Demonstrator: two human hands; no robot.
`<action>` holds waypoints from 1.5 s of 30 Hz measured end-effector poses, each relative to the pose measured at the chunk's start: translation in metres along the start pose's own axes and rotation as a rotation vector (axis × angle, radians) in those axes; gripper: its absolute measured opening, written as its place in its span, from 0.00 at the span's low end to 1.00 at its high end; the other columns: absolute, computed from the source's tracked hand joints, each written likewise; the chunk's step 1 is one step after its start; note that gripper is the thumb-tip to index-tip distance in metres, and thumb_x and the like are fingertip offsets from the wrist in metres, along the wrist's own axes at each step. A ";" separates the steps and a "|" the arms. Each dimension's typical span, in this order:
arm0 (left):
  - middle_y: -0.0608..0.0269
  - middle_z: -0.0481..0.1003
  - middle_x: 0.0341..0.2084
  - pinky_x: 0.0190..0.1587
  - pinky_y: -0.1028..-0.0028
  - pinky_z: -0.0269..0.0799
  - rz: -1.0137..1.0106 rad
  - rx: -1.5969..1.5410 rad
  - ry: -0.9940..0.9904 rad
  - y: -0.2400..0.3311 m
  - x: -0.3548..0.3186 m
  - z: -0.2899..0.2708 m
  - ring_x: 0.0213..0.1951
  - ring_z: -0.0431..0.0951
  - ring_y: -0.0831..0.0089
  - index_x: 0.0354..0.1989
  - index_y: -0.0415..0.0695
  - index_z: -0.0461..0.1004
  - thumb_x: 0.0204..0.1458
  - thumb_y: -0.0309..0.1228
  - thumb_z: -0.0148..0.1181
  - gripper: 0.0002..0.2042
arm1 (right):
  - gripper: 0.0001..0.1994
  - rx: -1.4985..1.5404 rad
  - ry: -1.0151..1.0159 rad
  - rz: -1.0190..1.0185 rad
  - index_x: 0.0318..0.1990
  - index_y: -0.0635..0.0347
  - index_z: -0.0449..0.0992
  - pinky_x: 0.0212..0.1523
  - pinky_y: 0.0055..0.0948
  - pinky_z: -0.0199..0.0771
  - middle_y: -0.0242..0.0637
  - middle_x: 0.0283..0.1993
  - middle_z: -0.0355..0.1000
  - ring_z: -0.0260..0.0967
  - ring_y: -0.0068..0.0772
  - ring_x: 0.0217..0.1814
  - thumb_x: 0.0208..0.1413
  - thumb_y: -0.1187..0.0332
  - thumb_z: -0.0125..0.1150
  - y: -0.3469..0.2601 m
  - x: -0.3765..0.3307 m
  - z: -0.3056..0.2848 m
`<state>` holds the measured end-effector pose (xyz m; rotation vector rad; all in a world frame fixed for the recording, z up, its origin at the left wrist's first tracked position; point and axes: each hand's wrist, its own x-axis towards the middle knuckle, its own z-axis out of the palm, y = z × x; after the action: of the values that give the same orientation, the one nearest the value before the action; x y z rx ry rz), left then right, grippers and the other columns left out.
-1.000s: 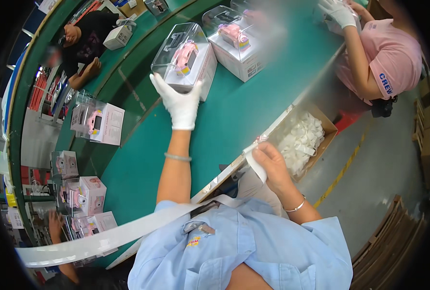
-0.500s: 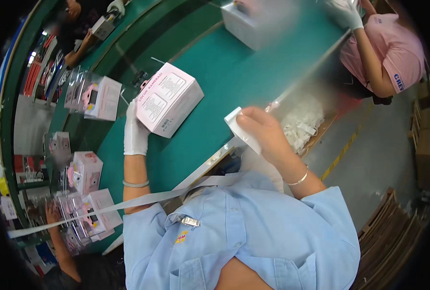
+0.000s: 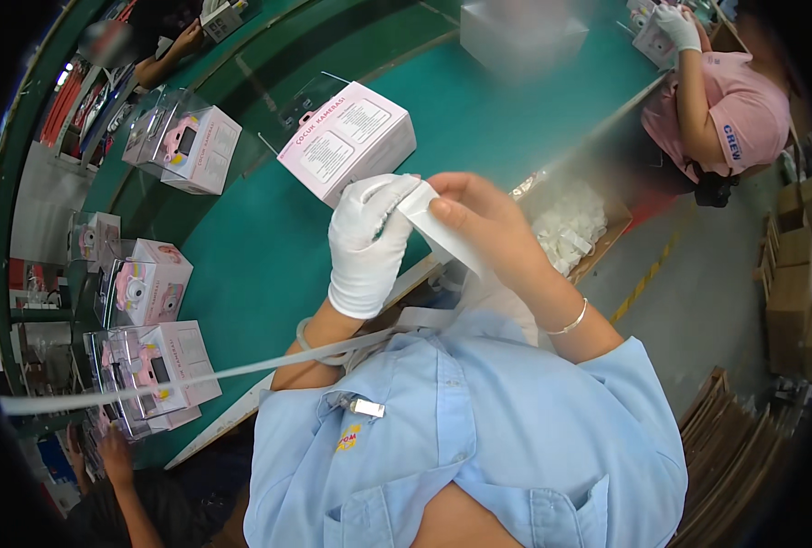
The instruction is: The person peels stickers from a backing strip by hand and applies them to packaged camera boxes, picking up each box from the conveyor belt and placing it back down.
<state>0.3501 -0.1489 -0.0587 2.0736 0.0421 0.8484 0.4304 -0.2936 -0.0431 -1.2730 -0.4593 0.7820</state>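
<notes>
My left hand [image 3: 369, 242], in a white glove, has its fingers curled at the upper end of a white label strip [image 3: 442, 239]. My bare right hand [image 3: 486, 224] pinches the same strip between thumb and fingers. Whether a label comes away between the fingertips is too small to tell. Just beyond my left hand, a white and pink camera box [image 3: 356, 137] stands tilted in view on the green bench, printed panels facing me. Its clear plastic lid flap stands up on the far side. My left glove overlaps the box's near lower corner.
Several boxed pink toy cameras [image 3: 185, 142] line the bench's left side. A blurred white box [image 3: 525, 41] lies far off. Crumpled white strips fill a bin [image 3: 618, 224] at right. Co-workers sit around the bench. A pale band [image 3: 196, 377] crosses low in front of me.
My left hand has let go of the camera box and moved right to the strip. The box now sits farther up and right. My right hand has shifted slightly left.
</notes>
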 end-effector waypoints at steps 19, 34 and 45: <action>0.63 0.73 0.33 0.39 0.76 0.67 -0.119 -0.138 0.021 0.006 -0.005 0.009 0.35 0.73 0.71 0.38 0.42 0.75 0.48 0.24 0.59 0.08 | 0.11 0.180 0.035 -0.074 0.41 0.60 0.72 0.34 0.14 0.64 0.26 0.33 0.68 0.63 0.12 0.33 0.55 0.64 0.59 -0.001 -0.006 0.008; 0.67 0.70 0.30 0.35 0.80 0.64 -0.380 -0.372 -0.129 0.000 -0.021 0.016 0.32 0.69 0.79 0.40 0.39 0.74 0.53 0.25 0.56 0.07 | 0.08 0.128 0.162 -0.068 0.34 0.59 0.70 0.29 0.13 0.60 0.21 0.26 0.62 0.55 0.09 0.27 0.55 0.66 0.59 0.011 0.002 0.012; 0.65 0.70 0.31 0.38 0.80 0.65 -0.389 -0.386 -0.129 0.008 -0.015 0.002 0.34 0.70 0.77 0.42 0.39 0.73 0.53 0.24 0.54 0.08 | 0.11 0.155 0.105 -0.092 0.43 0.59 0.74 0.32 0.14 0.62 0.21 0.28 0.61 0.57 0.11 0.29 0.54 0.66 0.60 0.019 0.003 0.018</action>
<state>0.3376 -0.1596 -0.0616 1.6763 0.1899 0.4419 0.4152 -0.2781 -0.0568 -1.1343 -0.3627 0.6571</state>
